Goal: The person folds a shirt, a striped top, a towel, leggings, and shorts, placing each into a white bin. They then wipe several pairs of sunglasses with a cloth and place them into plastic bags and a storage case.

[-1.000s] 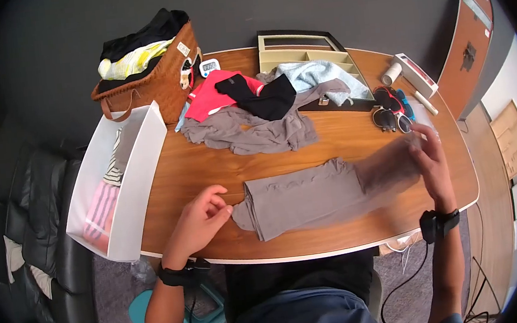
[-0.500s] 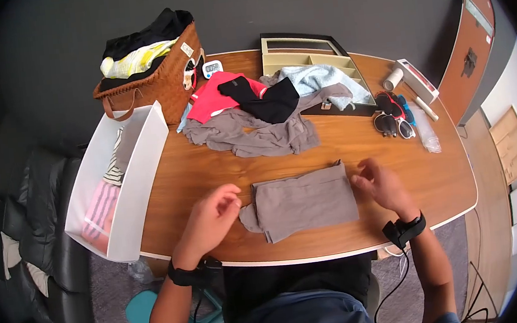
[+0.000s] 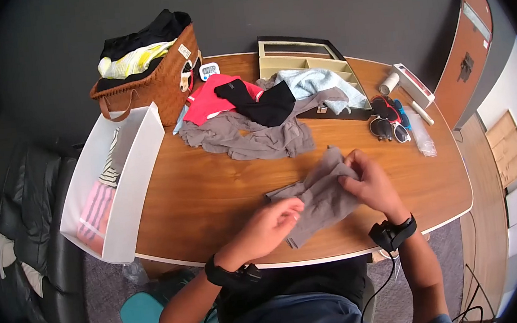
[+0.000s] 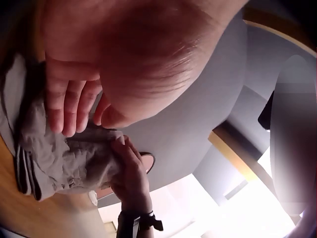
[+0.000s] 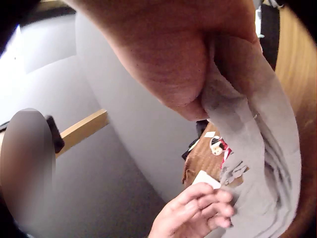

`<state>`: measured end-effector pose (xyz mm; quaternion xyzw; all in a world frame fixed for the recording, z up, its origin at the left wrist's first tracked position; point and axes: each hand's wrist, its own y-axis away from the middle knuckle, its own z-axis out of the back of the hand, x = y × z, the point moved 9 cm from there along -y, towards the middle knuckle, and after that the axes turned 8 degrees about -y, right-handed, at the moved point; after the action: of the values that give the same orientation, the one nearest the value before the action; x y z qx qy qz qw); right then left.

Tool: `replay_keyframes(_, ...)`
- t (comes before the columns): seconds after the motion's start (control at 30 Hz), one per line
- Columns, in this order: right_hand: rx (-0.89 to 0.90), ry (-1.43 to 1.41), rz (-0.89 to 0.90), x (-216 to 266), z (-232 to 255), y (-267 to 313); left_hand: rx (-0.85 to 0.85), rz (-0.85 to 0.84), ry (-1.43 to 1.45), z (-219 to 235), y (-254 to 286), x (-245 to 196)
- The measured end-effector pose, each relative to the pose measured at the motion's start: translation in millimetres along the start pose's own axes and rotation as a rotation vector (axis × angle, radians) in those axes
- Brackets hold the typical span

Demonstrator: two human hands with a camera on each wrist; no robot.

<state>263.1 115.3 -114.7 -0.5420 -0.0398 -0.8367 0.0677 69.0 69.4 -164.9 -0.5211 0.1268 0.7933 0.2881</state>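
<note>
A folded grey garment (image 3: 320, 204) is partly raised off the table in front of the person, creased and tilted. My right hand (image 3: 374, 189) pinches its right end between thumb and fingers. In the right wrist view, the layered grey cloth (image 5: 257, 134) hangs down from the right palm (image 5: 168, 54). My left hand (image 3: 266, 230) is at the garment's near left side. Its fingers (image 4: 72, 106) are loosely extended and overlap the cloth in the left wrist view, without gripping it.
Behind lies a pile of a grey garment (image 3: 238, 140), a red one (image 3: 210, 99) and a black one (image 3: 268, 104). A white bin (image 3: 141, 173) with folded clothes and a brown basket (image 3: 168, 95) stand left. Sunglasses (image 3: 381, 128) and a divided case (image 3: 274, 65) are at the back right.
The right hand drew the garment's right part over to the left, folding it, then took hold of its right end and lifted it. The left hand has moved right to the cloth.
</note>
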Motion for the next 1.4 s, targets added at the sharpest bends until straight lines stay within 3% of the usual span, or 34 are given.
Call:
replay_keyframes(0.03,-0.006,-0.002,-0.001,13.3,-6.1,5.0,-0.061,0.041,0.140,7.9,0.8,12.5)
replay_keyframes(0.07,0.105,0.023,0.066,30.7,-25.0,10.6,-0.122,0.082,0.278,17.0,2.6,24.1)
replay_keyframes(0.1,0.217,0.047,0.134,41.9,-43.2,16.0,-0.169,0.112,0.285,27.7,4.7,30.6)
replay_keyframes(0.13,0.414,-0.047,0.104,40.3,-65.9,24.1,-0.200,0.172,0.262,34.9,9.2,38.1)
replay_keyframes(0.17,0.496,-0.033,0.065,39.7,-74.9,28.2,-0.233,0.235,0.240,41.8,14.7,45.2)
replay_keyframes(0.23,0.330,-0.109,-0.026,9.4,-59.7,15.3,-0.237,0.260,0.191,50.4,22.8,47.1)
replay_keyframes(0.27,0.342,-0.108,-0.027,-0.8,-59.7,11.8,-0.236,0.281,0.148,51.6,27.0,48.7)
replay_keyframes(0.33,0.177,0.126,-0.070,-21.7,-42.3,1.8,-0.256,0.271,0.058,50.2,28.6,52.6)
replay_keyframes(0.43,0.191,0.388,-0.157,-35.0,-51.5,7.4,-0.270,0.220,-0.144,45.7,24.0,46.0)
replay_keyframes(0.5,0.205,0.383,-0.137,-31.0,-64.7,8.4,-0.276,0.188,-0.260,43.8,21.0,40.7)
replay_keyframes(0.57,0.304,0.284,0.001,-27.9,-88.2,7.5,-0.274,0.145,-0.355,42.6,17.1,35.5)
replay_keyframes(0.63,0.290,0.215,0.114,-21.5,-95.5,8.9,-0.286,0.123,-0.337,45.6,17.3,38.2)
replay_keyframes(0.7,0.405,-0.426,-0.033,-26.8,-107.3,10.6,-0.316,0.110,-0.323,51.4,19.4,36.0)
replay_keyframes(0.77,0.488,-0.530,-0.072,-1.3,-112.8,16.5,-0.332,0.116,-0.069,63.2,23.4,35.1)
replay_keyframes(0.83,0.466,-0.565,-0.057,20.4,-115.2,13.4,-0.235,0.111,0.278,61.5,24.4,39.5)
replay_keyframes(0.87,0.533,-0.580,-0.005,37.0,-131.7,4.6,-0.061,0.121,0.526,59.8,29.6,16.5)
replay_keyframes(0.9,0.535,-0.658,-0.006,40.7,-132.5,4.1,-0.049,0.090,0.717,57.4,32.1,10.7)
replay_keyframes(1.0,0.542,-0.730,0.013,39.1,-140.1,-2.9,-0.076,0.091,0.656,77.2,41.3,-6.4)
replay_keyframes(1.07,0.549,-0.731,0.031,41.5,-147.0,-6.1,-0.163,0.239,0.369,96.0,56.6,10.1)
replay_keyframes(1.1,0.575,-0.776,-0.035,41.0,-153.1,-5.2,-0.172,0.243,0.365,105.2,64.5,8.5)
replay_keyframes(1.17,0.606,-0.824,-0.101,38.2,-161.4,-5.8,-0.391,0.279,0.331,148.3,88.0,5.0)
replay_keyframes(1.3,0.648,-0.826,-0.171,-0.6,-173.8,-18.1,-0.651,0.231,0.199,250.8,135.5,-9.5)
replay_keyframes(1.4,0.669,-0.825,-0.217,-23.8,-178.0,-22.6,-0.715,0.146,0.393,306.5,154.9,-20.6)
